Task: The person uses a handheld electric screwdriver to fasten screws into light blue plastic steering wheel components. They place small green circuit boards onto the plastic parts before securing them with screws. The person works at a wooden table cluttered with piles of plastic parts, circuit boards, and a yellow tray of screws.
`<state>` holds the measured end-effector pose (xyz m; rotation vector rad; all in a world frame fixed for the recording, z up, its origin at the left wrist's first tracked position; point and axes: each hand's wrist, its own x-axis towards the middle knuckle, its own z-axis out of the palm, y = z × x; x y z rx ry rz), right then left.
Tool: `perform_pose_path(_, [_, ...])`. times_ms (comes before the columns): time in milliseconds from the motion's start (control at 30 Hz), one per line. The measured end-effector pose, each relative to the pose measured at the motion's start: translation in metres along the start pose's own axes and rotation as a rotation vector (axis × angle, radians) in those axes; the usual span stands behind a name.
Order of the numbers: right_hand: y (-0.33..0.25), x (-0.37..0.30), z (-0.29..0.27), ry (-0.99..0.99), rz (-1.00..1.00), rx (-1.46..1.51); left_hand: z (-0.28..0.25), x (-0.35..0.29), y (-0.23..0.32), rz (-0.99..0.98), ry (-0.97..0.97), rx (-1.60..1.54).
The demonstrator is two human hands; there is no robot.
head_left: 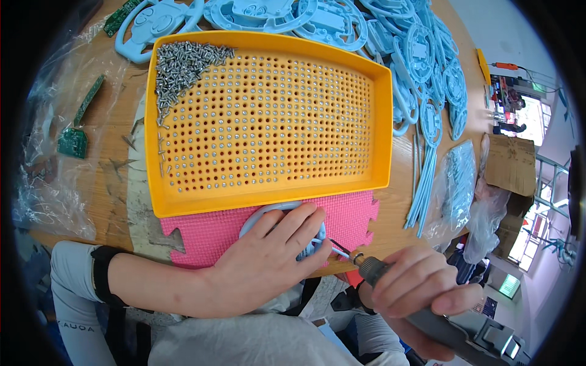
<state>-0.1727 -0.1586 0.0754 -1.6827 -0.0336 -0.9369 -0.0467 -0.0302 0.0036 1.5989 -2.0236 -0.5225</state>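
My left hand [265, 250] lies over a light blue plastic ring-shaped shell [259, 218], gripping it against the pink foam mat [198, 229]. Its palm and fingers hide much of the shell. In my right hand [421, 277] is a dark electric screwdriver [370, 268], the fingers wrapped round its body. The thin bit points left toward the shell, by my left fingertips; whether it touches is unclear. Just beyond the mat stands a yellow tray [274, 202] with a grid of holes, many holding screws. Loose silver screws [183, 68] are heaped in its far left corner.
More light blue plastic shells [329, 27] are piled along the back and right. Light blue rods [424, 183] lie at the right, near a plastic bag [458, 177] of similar pieces. Green circuit boards [73, 143] and clear wrap are at the left. A cardboard box [510, 165] stands beyond.
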Motion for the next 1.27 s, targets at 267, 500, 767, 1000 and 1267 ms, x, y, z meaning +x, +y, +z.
perform_pose_path(267, [0.018,-0.006,0.005,0.014,-0.092,-0.014,-0.001,0.001,-0.001,0.023,0.02,0.017])
perform_pose_path(500, [0.021,-0.003,0.005,-0.052,-0.111,0.011,-0.002,0.001,-0.001,0.025,0.022,0.014])
perform_pose_path(767, [0.026,-0.001,0.008,-0.15,-0.116,-0.013,0.0,-0.001,-0.001,0.023,0.032,-0.003])
perform_pose_path(1000, [0.032,-0.001,0.002,-0.182,-0.082,0.052,0.001,-0.001,-0.001,0.065,0.008,0.024])
perform_pose_path(1267, [0.008,-0.002,0.002,0.052,0.042,0.061,-0.021,-0.006,0.005,0.069,-0.084,-0.052])
